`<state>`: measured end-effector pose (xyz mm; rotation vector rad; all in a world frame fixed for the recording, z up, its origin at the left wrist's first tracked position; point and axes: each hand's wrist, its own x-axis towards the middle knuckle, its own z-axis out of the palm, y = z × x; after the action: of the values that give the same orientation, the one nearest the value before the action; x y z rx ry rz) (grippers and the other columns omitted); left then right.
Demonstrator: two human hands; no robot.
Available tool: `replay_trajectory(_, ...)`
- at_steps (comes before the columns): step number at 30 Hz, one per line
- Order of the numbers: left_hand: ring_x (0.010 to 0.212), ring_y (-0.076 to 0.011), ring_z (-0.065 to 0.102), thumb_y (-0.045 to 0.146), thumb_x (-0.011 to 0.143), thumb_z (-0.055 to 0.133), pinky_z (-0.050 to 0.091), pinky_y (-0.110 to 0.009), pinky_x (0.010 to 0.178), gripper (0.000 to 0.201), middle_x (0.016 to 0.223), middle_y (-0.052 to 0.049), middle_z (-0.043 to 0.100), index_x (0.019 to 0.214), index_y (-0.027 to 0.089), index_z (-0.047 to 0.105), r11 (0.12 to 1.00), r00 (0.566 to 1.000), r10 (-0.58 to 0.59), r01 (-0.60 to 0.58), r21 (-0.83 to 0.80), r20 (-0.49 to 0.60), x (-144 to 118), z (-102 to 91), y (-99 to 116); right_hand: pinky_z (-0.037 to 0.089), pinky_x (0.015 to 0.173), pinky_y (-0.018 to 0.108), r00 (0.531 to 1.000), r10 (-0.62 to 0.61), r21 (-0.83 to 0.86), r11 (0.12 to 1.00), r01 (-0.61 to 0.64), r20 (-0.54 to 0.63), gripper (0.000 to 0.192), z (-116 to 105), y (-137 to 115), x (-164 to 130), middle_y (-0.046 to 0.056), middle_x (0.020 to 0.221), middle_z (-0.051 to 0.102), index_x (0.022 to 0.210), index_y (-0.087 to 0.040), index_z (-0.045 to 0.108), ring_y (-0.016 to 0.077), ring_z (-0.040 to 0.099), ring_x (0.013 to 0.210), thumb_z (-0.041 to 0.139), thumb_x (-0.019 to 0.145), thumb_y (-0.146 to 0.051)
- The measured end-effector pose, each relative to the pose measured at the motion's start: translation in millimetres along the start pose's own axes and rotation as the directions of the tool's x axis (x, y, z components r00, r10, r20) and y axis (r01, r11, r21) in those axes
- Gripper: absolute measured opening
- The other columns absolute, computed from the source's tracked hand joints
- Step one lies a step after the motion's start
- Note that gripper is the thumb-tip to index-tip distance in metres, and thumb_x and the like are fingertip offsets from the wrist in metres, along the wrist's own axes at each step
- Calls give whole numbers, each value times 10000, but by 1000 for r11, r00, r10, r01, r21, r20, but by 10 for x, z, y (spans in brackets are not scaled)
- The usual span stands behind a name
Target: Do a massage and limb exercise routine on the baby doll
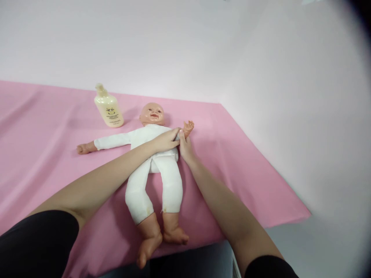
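Note:
A baby doll [150, 133] with a white cloth body and bare plastic head, hands and feet lies on its back on a pink cloth [226, 166]. Its head points away from me and its feet reach the near edge. My left hand [168, 139] crosses the doll's chest and is closed around its arm on the right side. Beside it, my right hand [185, 146] grips the same arm close to the plastic hand, thumb upward. Between them my fingers cover most of that sleeve. The doll's other arm stretches out to the left, untouched.
A pale yellow pump bottle [109, 110] with dark print stands on the cloth, left of the doll's head. A plain white wall [174, 46] rises behind the table. The table's right edge runs diagonally toward me.

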<state>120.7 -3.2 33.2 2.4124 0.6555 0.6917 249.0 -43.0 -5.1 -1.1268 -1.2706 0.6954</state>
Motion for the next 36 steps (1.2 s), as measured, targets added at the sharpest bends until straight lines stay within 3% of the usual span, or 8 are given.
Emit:
replay_trajectory(14, 896, -254, 649, 331, 874, 473, 519, -401, 879, 273, 1005, -100, 674, 1082, 161, 524, 1000, 1000, 0, 0, 18, 1, 2, -5, 11, 150, 1336, 422, 1000, -7, -3, 1000, 7, -1, 994, 3, -5, 4, 55, 1746, 204, 1613, -194, 308, 202, 88, 1642, 365, 874, -857)
replay_trajectory(20, 869, -248, 653, 316, 886, 475, 520, -381, 829, 212, 992, -92, 683, 1040, 177, 515, 999, 1000, -18, 18, 48, -2, -6, -21, 44, 143, 1332, 374, 1000, 3, -24, 1000, -3, 4, 893, -1, 2, 2, -16, 1736, 250, 1622, -272, 295, 172, 26, 1644, 361, 919, -818)
replay_trajectory(24, 892, -256, 654, 308, 886, 480, 519, -386, 846, 184, 1006, -100, 690, 1012, 180, 521, 998, 999, -35, 35, 59, 1, -4, -26, 62, 146, 1334, 368, 1000, -3, -32, 999, 3, 12, 872, -11, 10, 9, -9, 1715, 313, 1613, -269, 319, 170, 30, 1643, 356, 930, -810)
replay_trajectory(36, 923, -251, 655, 303, 906, 466, 533, -402, 906, 266, 1028, -91, 686, 1123, 173, 548, 1000, 1000, -8, 8, -10, 4, 0, 5, -10, 150, 1336, 397, 1000, -7, 13, 1000, 7, -4, 963, 9, 7, 2, 8, 1754, 147, 1631, -227, 281, 184, 45, 1643, 381, 890, -833)
